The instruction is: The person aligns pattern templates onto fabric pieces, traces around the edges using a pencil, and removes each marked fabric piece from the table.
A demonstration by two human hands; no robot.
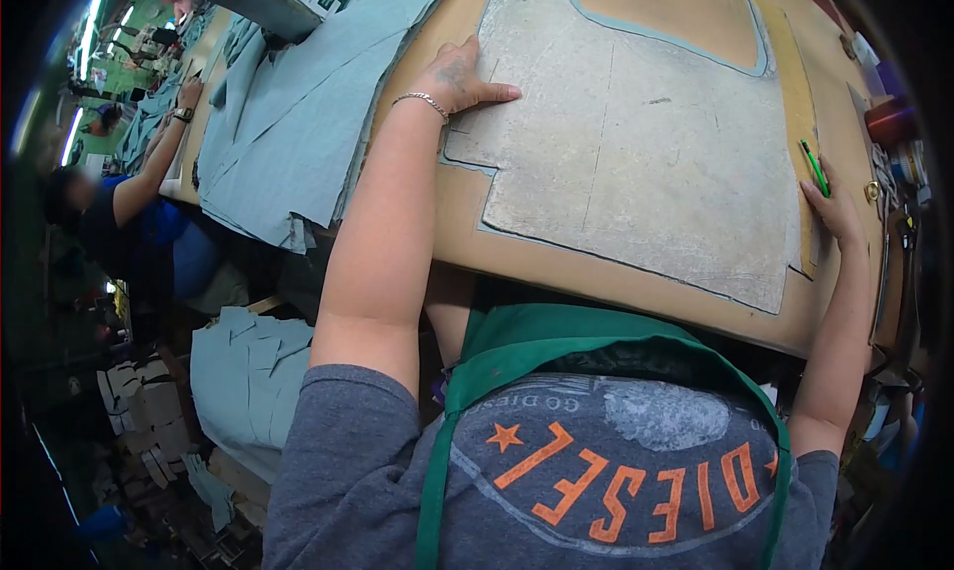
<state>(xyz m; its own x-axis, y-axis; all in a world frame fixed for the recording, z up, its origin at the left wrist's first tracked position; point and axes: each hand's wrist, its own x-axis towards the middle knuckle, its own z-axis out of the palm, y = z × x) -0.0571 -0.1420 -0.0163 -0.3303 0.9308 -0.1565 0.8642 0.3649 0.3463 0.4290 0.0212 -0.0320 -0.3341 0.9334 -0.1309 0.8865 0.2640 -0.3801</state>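
Observation:
A large grey, worn pattern board (646, 153) with a cut-out at its far side lies on the tan table. Light blue material (467, 167) shows in a thin border around parts of its edge. My left hand (463, 79) rests on the board's left side, fingers apart and thumb stretched to the right. At the right, my right hand (835, 207) holds a green pen (816, 168), its fingers partly hidden. That hand lies beside a yellow strip (792, 83) running along the board's right edge.
Light blue sheets (298, 123) are piled at the left, with a grey box-like object (263, 3) on top. More blue material (248, 381) hangs below. Another person (149, 197) works at the far left. A dark red cylinder (889, 121) and tools stand at the right edge.

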